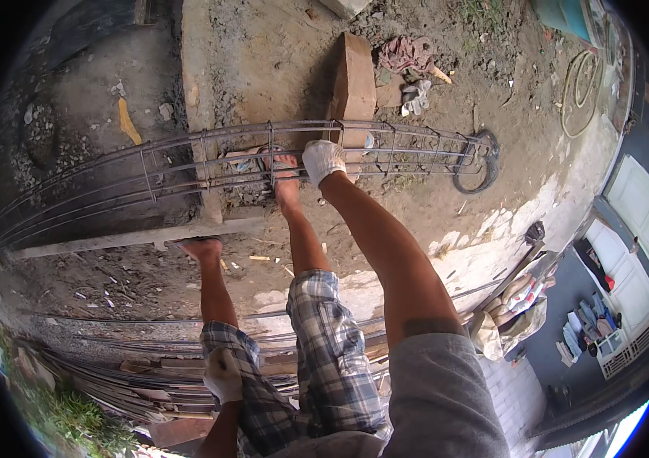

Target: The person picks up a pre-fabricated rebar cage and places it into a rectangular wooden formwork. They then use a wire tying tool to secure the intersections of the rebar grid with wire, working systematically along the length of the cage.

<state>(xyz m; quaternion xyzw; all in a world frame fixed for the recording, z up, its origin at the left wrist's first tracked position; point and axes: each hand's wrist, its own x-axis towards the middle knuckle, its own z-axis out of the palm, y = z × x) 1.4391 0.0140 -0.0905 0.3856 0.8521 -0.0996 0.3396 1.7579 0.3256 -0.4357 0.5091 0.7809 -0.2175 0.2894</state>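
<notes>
A long rebar cage [217, 169] of thin steel bars and square stirrups stretches across the view, from the far left to the right of centre. My right hand [324, 160], in a white knit glove, is closed round its bars near the middle; the fingertips are hidden. Just left of that hand, my sandalled right foot [285, 166] is at the cage, partly behind the bars. My left hand [223, 374], also gloved, rests against my left thigh over plaid shorts, its fingers not clearly visible. Under the cage, by my right hand, lies a thick wooden block [355, 84].
A concrete edge [196, 84] borders a sunken pit at left. A coil of dark wire [477, 162] is at the cage's right end. Beyond it are a rag [407, 55], a grey glove [416, 98] and a hose [582, 95]. Long bars and boards [141, 382] lie behind my feet.
</notes>
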